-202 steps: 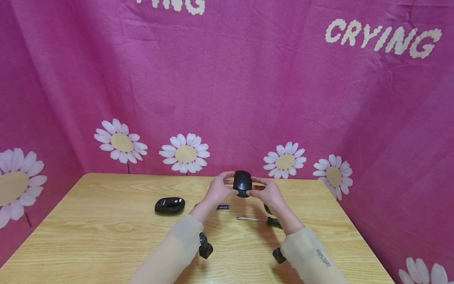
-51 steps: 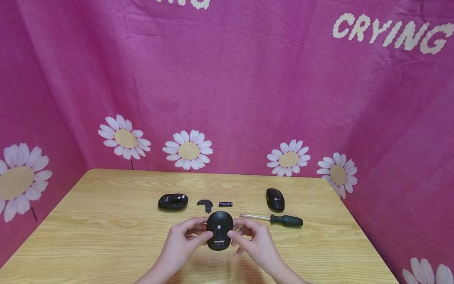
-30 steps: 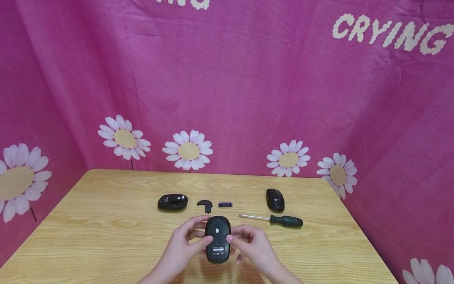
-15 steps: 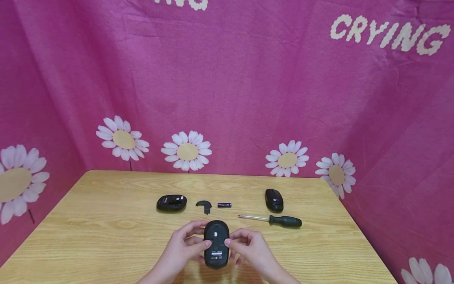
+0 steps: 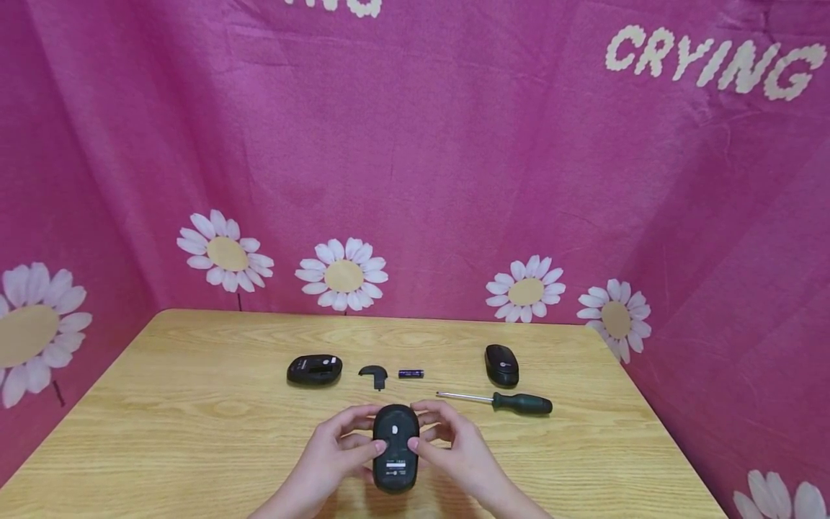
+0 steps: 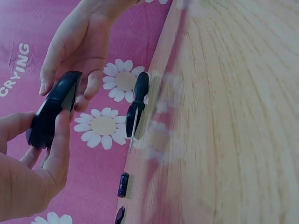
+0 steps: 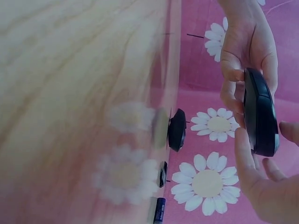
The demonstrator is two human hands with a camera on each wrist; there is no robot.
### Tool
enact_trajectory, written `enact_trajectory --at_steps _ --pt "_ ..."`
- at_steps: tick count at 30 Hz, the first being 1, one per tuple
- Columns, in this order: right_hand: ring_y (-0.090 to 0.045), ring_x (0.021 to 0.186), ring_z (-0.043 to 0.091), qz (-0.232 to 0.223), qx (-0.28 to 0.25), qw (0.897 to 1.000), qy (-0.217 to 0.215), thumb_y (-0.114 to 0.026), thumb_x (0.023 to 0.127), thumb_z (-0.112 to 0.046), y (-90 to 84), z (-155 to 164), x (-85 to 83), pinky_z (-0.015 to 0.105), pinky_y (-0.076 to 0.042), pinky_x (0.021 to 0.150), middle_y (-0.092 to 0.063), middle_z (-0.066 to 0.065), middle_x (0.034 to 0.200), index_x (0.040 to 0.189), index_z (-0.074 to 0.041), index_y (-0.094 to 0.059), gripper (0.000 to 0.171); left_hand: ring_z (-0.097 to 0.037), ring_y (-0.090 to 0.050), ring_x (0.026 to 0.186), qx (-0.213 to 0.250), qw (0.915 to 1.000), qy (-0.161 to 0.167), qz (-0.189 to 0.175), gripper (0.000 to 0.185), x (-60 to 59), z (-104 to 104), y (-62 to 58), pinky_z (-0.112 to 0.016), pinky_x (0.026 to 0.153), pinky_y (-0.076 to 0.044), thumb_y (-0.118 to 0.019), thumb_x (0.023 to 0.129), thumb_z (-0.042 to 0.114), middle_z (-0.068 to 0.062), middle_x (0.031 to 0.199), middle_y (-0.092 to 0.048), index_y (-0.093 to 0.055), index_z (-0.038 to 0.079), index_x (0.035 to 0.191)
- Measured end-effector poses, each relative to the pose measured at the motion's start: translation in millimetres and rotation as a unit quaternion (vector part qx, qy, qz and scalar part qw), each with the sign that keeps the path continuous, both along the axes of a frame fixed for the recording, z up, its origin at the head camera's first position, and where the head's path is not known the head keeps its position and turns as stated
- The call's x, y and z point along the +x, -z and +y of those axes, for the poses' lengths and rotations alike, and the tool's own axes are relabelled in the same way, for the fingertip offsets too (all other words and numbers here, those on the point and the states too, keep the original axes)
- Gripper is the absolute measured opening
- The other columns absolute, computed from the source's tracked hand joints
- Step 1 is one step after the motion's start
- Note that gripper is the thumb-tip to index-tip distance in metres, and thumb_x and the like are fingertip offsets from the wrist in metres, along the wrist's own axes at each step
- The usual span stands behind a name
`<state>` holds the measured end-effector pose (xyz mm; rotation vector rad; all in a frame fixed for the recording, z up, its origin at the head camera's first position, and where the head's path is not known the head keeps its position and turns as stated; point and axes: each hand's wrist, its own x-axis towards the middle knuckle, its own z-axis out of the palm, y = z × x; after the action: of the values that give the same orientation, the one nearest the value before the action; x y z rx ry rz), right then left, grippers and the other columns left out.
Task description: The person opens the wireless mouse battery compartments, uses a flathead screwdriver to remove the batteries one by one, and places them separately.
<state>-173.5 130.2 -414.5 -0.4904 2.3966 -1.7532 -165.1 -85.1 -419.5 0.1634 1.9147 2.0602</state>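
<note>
Both hands hold a black computer mouse (image 5: pixel 395 461) over the near part of the table, its underside with a white label facing the head camera. My left hand (image 5: pixel 333 450) grips one long side, thumb on the underside and fingers behind. On the opposite side is my right hand (image 5: pixel 457 454), its thumb at the underside's edge. In the right wrist view the right forefinger (image 7: pixel 290 132) stands a little off the mouse (image 7: pixel 261 114). The left wrist view shows the mouse (image 6: pixel 53 112) from its side, between the two hands.
On the wooden table (image 5: pixel 194 447) lie an upturned mouse (image 5: pixel 314 370) with an open battery bay, a black cover piece (image 5: pixel 375 375), a battery (image 5: pixel 411 374), another mouse (image 5: pixel 502 365) and a screwdriver (image 5: pixel 521 404). A pink daisy-print cloth (image 5: pixel 415 180) hangs behind.
Since the earliest frame, the held mouse has come toward me and been turned from its top to its underside. Lately it has sunk slightly, and the right forefinger has risen.
</note>
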Motion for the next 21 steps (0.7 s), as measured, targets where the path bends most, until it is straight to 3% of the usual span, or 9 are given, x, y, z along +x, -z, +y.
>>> enact_trajectory --at_steps 7,12,21 --pt "-0.063 0.082 0.015 0.024 0.009 1.000 -0.012 -0.073 0.082 -0.016 -3.6 -1.5 -3.6 0.024 -0.054 0.064 -0.060 0.014 0.115 0.126 -0.010 -0.055 0.047 -0.019 -0.065 0.092 0.001 0.9999 0.008 -0.011 0.060 -0.7 -0.4 -0.9 -0.040 0.070 -0.058 -0.072 0.083 0.019 -0.015 0.119 -0.054 -0.046 0.006 0.136" --pt "-0.061 0.076 0.012 0.044 0.015 0.998 -0.046 -0.074 0.081 -0.014 -5.0 -0.8 -7.4 0.023 -0.053 0.058 -0.057 0.013 0.118 0.124 -0.014 -0.056 0.047 -0.019 -0.065 0.092 0.000 0.9998 0.012 -0.015 0.059 -1.2 -1.3 -0.3 -0.040 0.069 -0.058 -0.072 0.083 0.019 -0.015 0.119 -0.054 -0.047 0.007 0.135" --pt "-0.061 0.071 0.010 0.068 0.020 0.995 -0.073 -0.076 0.078 -0.010 -5.6 0.3 -11.2 0.024 -0.055 0.056 -0.058 0.014 0.112 0.119 -0.012 -0.058 0.045 -0.021 -0.065 0.092 -0.002 0.9998 0.019 -0.008 0.058 0.8 -2.1 -2.8 -0.040 0.070 -0.058 -0.073 0.083 0.021 -0.015 0.119 -0.054 -0.049 0.008 0.134"
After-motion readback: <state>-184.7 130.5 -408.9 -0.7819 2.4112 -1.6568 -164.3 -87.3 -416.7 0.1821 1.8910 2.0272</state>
